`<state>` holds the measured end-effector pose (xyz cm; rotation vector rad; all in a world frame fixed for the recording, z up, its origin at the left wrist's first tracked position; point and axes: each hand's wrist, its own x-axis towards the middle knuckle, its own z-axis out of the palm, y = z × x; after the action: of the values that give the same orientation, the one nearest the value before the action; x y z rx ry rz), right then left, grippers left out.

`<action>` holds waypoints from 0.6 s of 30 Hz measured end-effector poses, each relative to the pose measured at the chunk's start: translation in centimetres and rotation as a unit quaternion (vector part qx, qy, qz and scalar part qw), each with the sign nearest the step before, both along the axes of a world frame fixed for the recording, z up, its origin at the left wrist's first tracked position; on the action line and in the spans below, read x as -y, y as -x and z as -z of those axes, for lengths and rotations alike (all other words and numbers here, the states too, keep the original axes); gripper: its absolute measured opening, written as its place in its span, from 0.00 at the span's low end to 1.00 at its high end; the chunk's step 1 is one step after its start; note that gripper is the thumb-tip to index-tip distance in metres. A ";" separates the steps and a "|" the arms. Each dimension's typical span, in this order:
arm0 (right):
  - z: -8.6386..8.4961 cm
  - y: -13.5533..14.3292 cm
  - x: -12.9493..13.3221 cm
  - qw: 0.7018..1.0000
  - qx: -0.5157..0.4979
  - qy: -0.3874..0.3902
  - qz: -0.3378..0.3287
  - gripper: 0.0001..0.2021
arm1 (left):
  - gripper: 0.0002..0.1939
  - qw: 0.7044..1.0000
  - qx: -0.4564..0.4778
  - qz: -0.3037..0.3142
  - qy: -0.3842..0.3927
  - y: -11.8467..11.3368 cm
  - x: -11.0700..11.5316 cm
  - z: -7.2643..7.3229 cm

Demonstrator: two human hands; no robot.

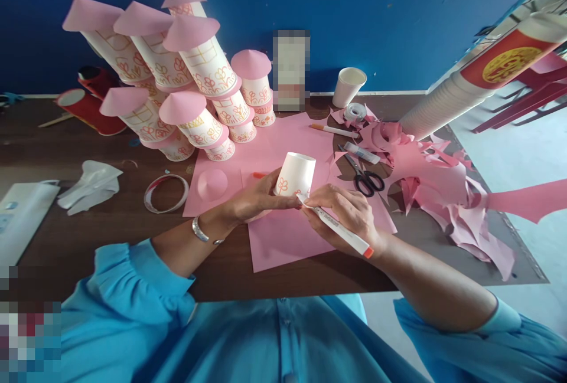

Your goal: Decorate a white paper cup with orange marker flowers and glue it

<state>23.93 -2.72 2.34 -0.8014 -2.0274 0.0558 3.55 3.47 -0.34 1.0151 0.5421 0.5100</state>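
A white paper cup (296, 172), tilted and with its narrower end up, is held in my left hand (259, 197). Orange flower drawings show on the cup's lower side. My right hand (349, 215) is closed round a white marker (339, 229) with an orange end. The marker's tip meets the cup near its lower rim, close to my left thumb. Pink paper sheets (287, 247) lie beneath both hands. On them, left of the cup, rests a pink paper cone (212, 185). An orange marker cap (260, 175) lies behind my left hand.
Several decorated cup towers (208, 70) with pink cone roofs stand at the back left. Black scissors (367, 182), a glue tube (362, 153) and pink scraps (443, 176) lie right. A tall cup stack (469, 88) leans there. A tape roll (166, 194) lies left.
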 end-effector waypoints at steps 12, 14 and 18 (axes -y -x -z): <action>-0.1 0.1 0.0 1.000 0.007 -0.004 0.006 0.06 | 0.28 1.000 -0.002 0.000 -0.004 -0.1 0.0 -0.2; 0.0 0.0 0.0 1.000 0.006 -0.003 0.007 0.06 | 0.28 1.000 -0.001 0.000 -0.008 -0.1 0.0 -0.2; 0.1 -0.1 0.1 1.000 0.008 0.004 0.008 0.06 | 0.27 1.000 0.001 0.002 -0.019 -0.1 0.1 -0.2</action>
<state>23.99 -2.83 2.25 -0.8257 -2.0373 0.0475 3.65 3.39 -0.13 1.0518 0.5293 0.5188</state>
